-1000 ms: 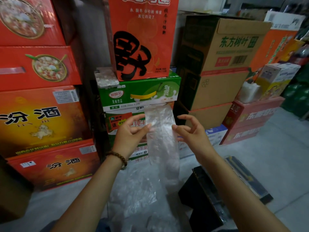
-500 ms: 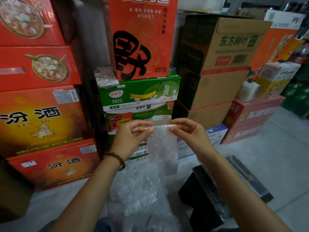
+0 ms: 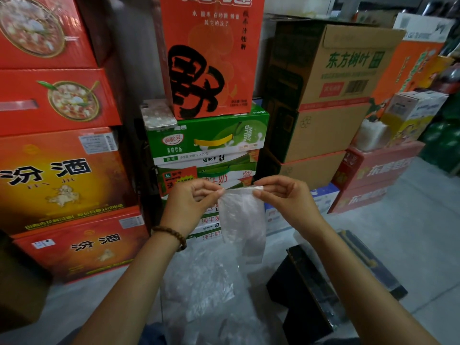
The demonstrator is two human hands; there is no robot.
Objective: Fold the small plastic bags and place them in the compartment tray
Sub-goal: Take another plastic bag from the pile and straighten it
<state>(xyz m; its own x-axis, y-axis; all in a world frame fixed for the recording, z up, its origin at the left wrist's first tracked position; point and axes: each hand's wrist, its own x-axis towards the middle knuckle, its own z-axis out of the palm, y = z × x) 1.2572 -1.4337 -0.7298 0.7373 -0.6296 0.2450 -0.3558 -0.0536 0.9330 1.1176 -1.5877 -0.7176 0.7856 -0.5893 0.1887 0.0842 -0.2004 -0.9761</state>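
Note:
A small clear plastic bag (image 3: 242, 220) hangs folded over in front of me, its folded top edge stretched level between my hands. My left hand (image 3: 191, 204) pinches the left end of that edge with thumb and fingertips. My right hand (image 3: 286, 197) pinches the right end the same way. Below the bag lies a loose pile of clear plastic bags (image 3: 206, 290) on my lap. The black compartment tray (image 3: 306, 292) sits low on the right, partly hidden behind my right forearm.
Stacked cartons wall the space ahead: red boxes (image 3: 57, 175) at left, green milk cartons (image 3: 206, 140) in the middle, brown cardboard boxes (image 3: 331, 95) at right. A phone (image 3: 158, 114) lies on the green carton. Grey floor (image 3: 410, 232) stretches to the right.
The bag hung long and unfolded between my open hands a second ago. Its top has since been folded down, halving its length, and both hands now pinch the folded edge.

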